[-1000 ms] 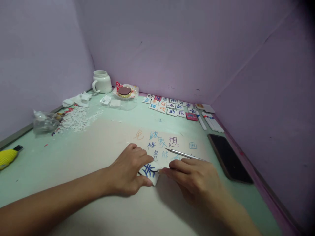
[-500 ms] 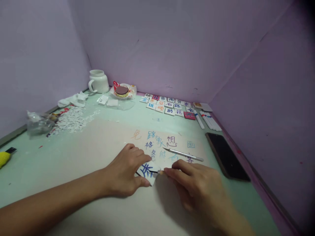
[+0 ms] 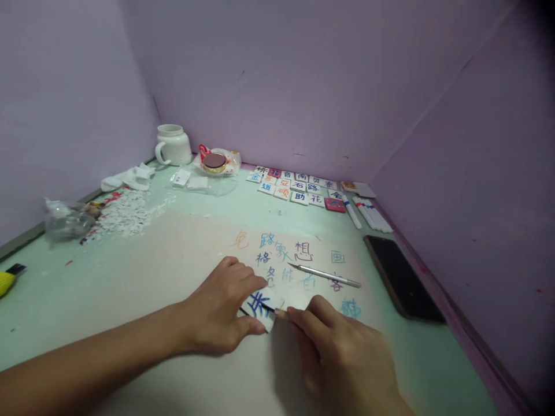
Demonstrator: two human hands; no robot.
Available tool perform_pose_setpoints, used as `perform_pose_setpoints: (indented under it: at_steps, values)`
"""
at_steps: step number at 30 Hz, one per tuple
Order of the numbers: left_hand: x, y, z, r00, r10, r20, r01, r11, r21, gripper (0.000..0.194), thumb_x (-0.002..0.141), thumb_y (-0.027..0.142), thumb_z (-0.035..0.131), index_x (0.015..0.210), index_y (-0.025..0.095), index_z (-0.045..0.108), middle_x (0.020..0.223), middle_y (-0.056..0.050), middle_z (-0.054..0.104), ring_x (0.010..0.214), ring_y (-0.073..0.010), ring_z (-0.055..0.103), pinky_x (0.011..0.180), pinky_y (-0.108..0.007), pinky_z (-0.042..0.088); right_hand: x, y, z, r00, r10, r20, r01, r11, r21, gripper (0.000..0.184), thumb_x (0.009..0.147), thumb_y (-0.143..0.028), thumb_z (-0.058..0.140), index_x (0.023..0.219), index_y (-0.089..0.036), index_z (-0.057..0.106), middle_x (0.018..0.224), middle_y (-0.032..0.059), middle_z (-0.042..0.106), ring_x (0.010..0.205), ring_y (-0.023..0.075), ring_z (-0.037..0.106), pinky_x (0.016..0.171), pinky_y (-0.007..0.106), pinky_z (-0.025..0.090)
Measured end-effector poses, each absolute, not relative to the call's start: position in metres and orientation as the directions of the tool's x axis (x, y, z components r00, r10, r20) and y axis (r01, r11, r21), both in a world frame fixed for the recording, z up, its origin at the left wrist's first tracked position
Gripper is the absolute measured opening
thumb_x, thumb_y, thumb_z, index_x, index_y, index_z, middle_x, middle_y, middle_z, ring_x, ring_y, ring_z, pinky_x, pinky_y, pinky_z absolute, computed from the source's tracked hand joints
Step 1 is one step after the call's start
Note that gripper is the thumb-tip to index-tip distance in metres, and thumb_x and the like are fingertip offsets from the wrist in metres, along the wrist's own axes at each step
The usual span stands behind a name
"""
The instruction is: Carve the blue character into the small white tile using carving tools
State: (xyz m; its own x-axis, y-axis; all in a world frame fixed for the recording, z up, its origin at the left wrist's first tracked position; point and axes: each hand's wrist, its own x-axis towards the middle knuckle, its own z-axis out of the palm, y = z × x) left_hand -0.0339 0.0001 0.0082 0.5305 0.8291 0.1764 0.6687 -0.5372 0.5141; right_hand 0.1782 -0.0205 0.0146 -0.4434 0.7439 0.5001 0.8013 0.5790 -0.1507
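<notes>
My left hand [image 3: 229, 306] presses on the mat with thumb and forefinger closed around a small white carving block [image 3: 265, 323]. A dark blue character is drawn on the block's top, and its left part is hidden under my fingers. In a pen-like pinch, my right hand [image 3: 333, 341] grips a slim carving tool [image 3: 281, 313] with a pale shaft and a thin dark tip. That tip touches the block's face at the character's right side. Above my right hand a silver craft knife [image 3: 325, 275] lies on paper [image 3: 173, 271] covered with coloured handwritten characters.
At the back right are rows of carved tiles [image 3: 299, 197], white markers [image 3: 372, 215] and a phone [image 3: 403, 277]. A white mug [image 3: 173, 144], a round tin [image 3: 215, 162], white shavings [image 3: 125, 214], a plastic bag [image 3: 65, 222] and a yellow-handled tool [image 3: 7, 282] lie to the left.
My right hand has moved slightly down, tilting the carving tool so its tip sits a little differently on the character. The block stays under my left fingers. The view has shifted slightly.
</notes>
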Motion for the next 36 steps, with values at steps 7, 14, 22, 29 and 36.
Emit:
perform_pose_setpoints:
  at_steps: [7, 14, 22, 29, 36]
  values:
    - [-0.035, 0.001, 0.009, 0.550, 0.817, 0.174, 0.657, -0.552, 0.514, 0.038, 0.075, 0.032, 0.070, 0.108, 0.016, 0.058, 0.085, -0.005, 0.058, 0.083, -0.0240, 0.052, 0.082, -0.043, 0.035, 0.182, -0.008, 0.011, -0.513, 0.607, 0.607, 0.717, 0.692, -0.086, 0.030, 0.086, -0.014, 0.044, 0.083, -0.026, 0.071, 0.063, -0.0018, 0.063, 0.048, 0.0133, 0.044, 0.050, 0.031, 0.023]
    - [-0.035, 0.003, 0.016, 0.584, 0.807, 0.090, 0.665, -0.538, 0.518, 0.032, 0.078, 0.032, 0.069, 0.105, 0.018, 0.059, 0.085, -0.005, 0.055, 0.084, -0.0241, 0.051, 0.083, -0.042, 0.035, 0.196, 0.018, 0.020, -0.739, 0.426, 0.522, 0.488, 0.873, -0.022, 0.028, 0.088, -0.011, 0.045, 0.092, -0.022, 0.070, 0.070, -0.0020, 0.068, 0.052, 0.0140, 0.049, 0.049, 0.031, 0.027]
    - [-0.035, 0.004, 0.013, 0.586, 0.806, 0.086, 0.674, -0.543, 0.500, 0.038, 0.076, 0.034, 0.073, 0.108, 0.019, 0.060, 0.087, -0.004, 0.058, 0.085, -0.0241, 0.054, 0.083, -0.041, 0.034, 0.209, 0.025, 0.032, -0.717, 0.467, 0.517, 0.352, 0.883, -0.310, 0.027, 0.085, -0.007, 0.053, 0.098, -0.022, 0.069, 0.083, 0.0014, 0.071, 0.065, 0.0125, 0.063, 0.056, 0.025, 0.041]
    - [-0.036, 0.001, 0.009, 0.484, 0.861, 0.155, 0.739, -0.497, 0.454, 0.047, 0.069, 0.045, 0.079, 0.098, 0.014, 0.060, 0.089, -0.007, 0.060, 0.085, -0.0255, 0.055, 0.080, -0.042, 0.038, 0.208, 0.013, 0.034, -0.627, 0.626, 0.464, 0.544, 0.778, -0.314, 0.023, 0.086, -0.010, 0.053, 0.100, -0.020, 0.068, 0.080, 0.0025, 0.069, 0.062, 0.0139, 0.065, 0.053, 0.025, 0.045]
    - [-0.038, -0.008, 0.016, 0.516, 0.826, 0.226, 0.704, -0.560, 0.437, 0.038, 0.075, 0.024, 0.061, 0.112, 0.014, 0.055, 0.107, -0.012, 0.057, 0.095, -0.0269, 0.052, 0.084, -0.044, 0.039, 0.204, 0.001, 0.035, -0.606, 0.667, 0.433, 0.635, 0.734, -0.243, 0.024, 0.086, -0.014, 0.049, 0.094, -0.023, 0.070, 0.070, -0.0008, 0.066, 0.050, 0.0120, 0.062, 0.044, 0.024, 0.037]
